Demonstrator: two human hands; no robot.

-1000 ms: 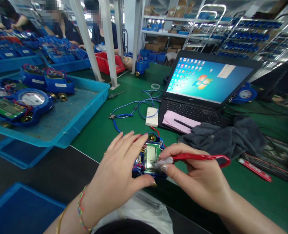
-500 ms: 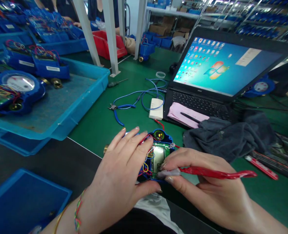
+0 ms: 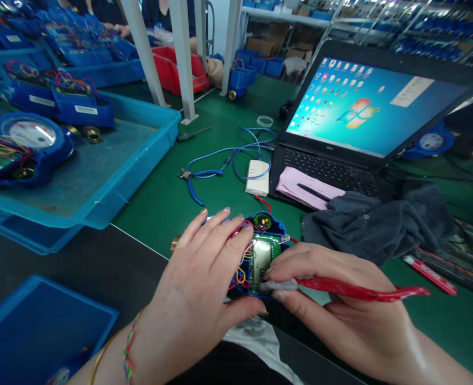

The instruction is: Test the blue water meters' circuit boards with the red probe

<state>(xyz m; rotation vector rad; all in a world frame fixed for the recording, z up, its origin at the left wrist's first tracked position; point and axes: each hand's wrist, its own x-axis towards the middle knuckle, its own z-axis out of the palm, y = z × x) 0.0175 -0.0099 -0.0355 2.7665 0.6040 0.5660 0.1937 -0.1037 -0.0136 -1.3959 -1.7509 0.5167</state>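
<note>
On the green table (image 3: 160,203), the left hand (image 3: 198,289) lies flat over a blue meter (image 3: 260,251) with an exposed circuit board and coloured wires, thumb at its near edge. The right hand (image 3: 340,305) pinches a red-handled tool (image 3: 364,291) whose pale tip touches the board. Behind them stand an open laptop (image 3: 356,123), a grey cloth (image 3: 376,219) and a blue tray (image 3: 111,171) holding more meters

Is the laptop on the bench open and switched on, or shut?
Open and on. The laptop has its lid raised, and its lit screen shows a desktop with rows of icons; the keyboard is exposed, with a pink pad lying on it.
</note>
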